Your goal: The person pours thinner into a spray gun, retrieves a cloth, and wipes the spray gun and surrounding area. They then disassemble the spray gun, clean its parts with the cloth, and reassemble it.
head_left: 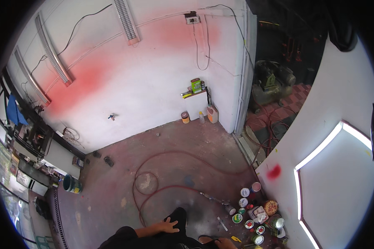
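My left hand [168, 226] lies on my dark trouser leg at the lower middle, fingers spread and holding nothing. To its right, at the lower edge, my right hand [205, 239] shows only in part, with a dark band behind it; its fingers cannot be made out. Beyond my hands a thin red hose [174, 187] loops over the floor. It leads to what looks like a spray gun [230, 208] beside the paint cans. A pale, narrow strip [222, 223] lies on the floor between the right hand and the spray gun.
Several paint cans [237, 218] crowd the floor at right, near a white panel [324, 137] and its lit tubes. A dark bucket [72, 184] stands at left. Containers [212, 113] sit by the far wall. Past the doorway is a machine [274, 81], possibly a compressor.
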A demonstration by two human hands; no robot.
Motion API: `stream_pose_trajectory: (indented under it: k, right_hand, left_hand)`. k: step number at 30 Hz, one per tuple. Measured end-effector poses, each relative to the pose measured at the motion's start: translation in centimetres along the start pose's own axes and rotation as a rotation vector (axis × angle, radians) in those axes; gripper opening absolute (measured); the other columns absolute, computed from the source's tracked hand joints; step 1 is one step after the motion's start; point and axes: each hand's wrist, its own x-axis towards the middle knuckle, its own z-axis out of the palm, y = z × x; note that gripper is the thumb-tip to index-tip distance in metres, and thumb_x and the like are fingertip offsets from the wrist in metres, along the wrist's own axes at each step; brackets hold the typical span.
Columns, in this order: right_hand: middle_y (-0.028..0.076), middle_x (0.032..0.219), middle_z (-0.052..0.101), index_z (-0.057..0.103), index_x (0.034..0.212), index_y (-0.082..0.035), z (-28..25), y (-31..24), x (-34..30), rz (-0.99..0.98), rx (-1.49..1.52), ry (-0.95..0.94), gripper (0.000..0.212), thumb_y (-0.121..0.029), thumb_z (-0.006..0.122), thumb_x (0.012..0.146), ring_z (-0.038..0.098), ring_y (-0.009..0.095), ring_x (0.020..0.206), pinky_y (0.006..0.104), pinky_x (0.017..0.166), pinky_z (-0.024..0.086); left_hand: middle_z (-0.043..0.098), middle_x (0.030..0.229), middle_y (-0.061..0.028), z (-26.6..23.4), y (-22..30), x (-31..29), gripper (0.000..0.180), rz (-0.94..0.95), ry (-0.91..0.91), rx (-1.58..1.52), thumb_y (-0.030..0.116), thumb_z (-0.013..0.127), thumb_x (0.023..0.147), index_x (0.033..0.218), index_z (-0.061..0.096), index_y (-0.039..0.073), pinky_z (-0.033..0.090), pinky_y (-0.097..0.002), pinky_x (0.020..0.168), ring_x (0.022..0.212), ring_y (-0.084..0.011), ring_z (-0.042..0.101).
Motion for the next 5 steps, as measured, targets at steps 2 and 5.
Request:
stream_pose_trajectory:
  k: [2, 5]
  right_hand:
    - [0.017, 0.138, 0.072, 0.064, 0.142, -0.01, 0.1, -0.5, 1.7, -0.073, -0.189, 0.1, 0.04, -0.025, 0.045, 0.11, 0.071, 0.033, 0.091, 0.0473, 0.077, 0.056]
    - [0.008, 0.154, 0.066, 0.051, 0.161, -0.009, -0.8, 0.5, 8.4, -0.253, -0.453, 0.26, 0.057, -0.005, 0.05, 0.104, 0.069, 0.014, 0.073, 0.0322, 0.059, 0.054]
  left_hand:
    - [0.007, 0.183, -0.0312, -0.4, -3.0, -0.2, 0.097, 0.107, -0.055, -0.008, 0.085, 0.051, 0.099, 0.178, 0.025, 0.035, 0.021, -0.0681, 0.132, 0.164, -0.059, 0.02]
    - [0.007, 0.183, -0.0293, -2.0, -8.8, 0.3, 0.097, 0.223, -0.067, -0.087, 0.084, 0.051, 0.099, 0.177, 0.029, 0.033, 0.02, -0.0674, 0.132, 0.165, -0.0574, 0.02]
